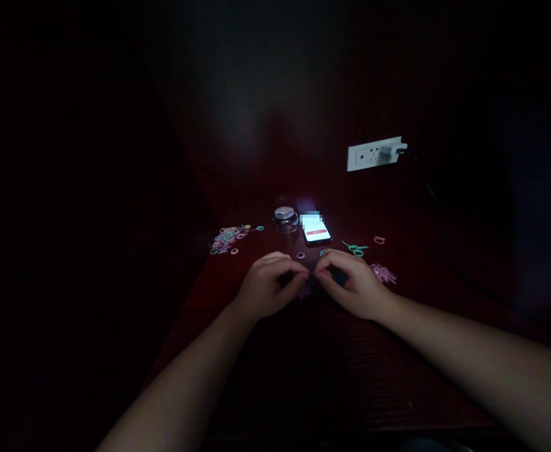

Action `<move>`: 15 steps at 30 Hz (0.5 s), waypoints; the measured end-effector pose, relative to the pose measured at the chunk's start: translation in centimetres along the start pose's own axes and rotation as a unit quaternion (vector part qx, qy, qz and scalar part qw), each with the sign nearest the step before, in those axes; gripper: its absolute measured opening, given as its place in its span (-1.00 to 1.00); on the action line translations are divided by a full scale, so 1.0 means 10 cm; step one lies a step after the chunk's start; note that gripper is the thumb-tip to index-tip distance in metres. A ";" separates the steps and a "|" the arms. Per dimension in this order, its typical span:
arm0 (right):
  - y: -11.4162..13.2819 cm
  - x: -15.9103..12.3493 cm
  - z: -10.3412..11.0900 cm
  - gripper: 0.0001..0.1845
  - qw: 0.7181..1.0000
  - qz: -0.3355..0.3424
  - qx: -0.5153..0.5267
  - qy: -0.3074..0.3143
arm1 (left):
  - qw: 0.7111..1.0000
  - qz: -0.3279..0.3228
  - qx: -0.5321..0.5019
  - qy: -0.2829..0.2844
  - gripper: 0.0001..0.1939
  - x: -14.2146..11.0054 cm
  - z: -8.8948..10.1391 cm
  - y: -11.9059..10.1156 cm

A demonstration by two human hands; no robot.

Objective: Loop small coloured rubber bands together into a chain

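Observation:
My left hand (270,285) and my right hand (353,282) meet over the dark red table, each with thumb and forefinger pinched. Between the two sets of fingertips runs a thin pale strand, which looks like a small elastic hair tie (311,272); its full shape is hard to make out in the dim light. Beneath the fingers lies a dim cluster of pinkish bands (305,291). Just beyond the hands is a single lilac ring-shaped hair tie (300,255). A small blue piece (323,252) is partly hidden behind my right hand.
A pile of mixed-colour hair ties (228,238) lies at the left. Behind stand a clear lidded jar (285,221) and a lit phone (317,232). Green loops (356,250), an orange band (379,240) and pink bands (384,274) lie right. A wall socket (374,154) holds a plug.

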State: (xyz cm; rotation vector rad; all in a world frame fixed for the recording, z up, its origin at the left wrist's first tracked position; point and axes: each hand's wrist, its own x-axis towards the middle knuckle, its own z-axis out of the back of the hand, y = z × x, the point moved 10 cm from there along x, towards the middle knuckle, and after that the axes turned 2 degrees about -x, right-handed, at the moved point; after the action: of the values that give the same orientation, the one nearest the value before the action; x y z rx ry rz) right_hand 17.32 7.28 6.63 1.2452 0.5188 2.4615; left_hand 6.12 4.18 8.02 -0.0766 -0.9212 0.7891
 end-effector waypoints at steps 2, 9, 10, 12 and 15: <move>-0.01 0.00 0.00 -0.92 1.000 -0.002 -0.002 0.001 | 1.000 0.003 0.001 0.001 -0.90 0.00 0.00 0.01; -0.03 0.00 0.00 -0.92 1.000 -0.003 -0.001 -0.003 | 1.000 -0.002 -0.002 -0.001 -0.93 -0.01 0.00 0.00; -0.03 0.00 0.00 -0.92 1.000 -0.003 -0.002 -0.003 | 1.000 -0.002 -0.001 -0.002 -0.93 0.00 0.00 0.00; -0.04 0.00 0.01 -0.91 1.000 -0.003 -0.003 -0.006 | 1.000 -0.001 0.002 -0.004 -0.93 0.00 0.01 0.00; -0.06 -0.01 0.02 -0.90 1.000 -0.008 -0.001 -0.011 | 1.000 0.000 0.003 -0.004 -0.94 0.00 0.00 0.00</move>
State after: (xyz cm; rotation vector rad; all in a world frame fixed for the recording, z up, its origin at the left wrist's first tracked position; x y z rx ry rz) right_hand 17.61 7.78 6.44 1.2614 0.5187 2.4321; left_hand 6.10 4.17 8.04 -0.0683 -0.9270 0.7915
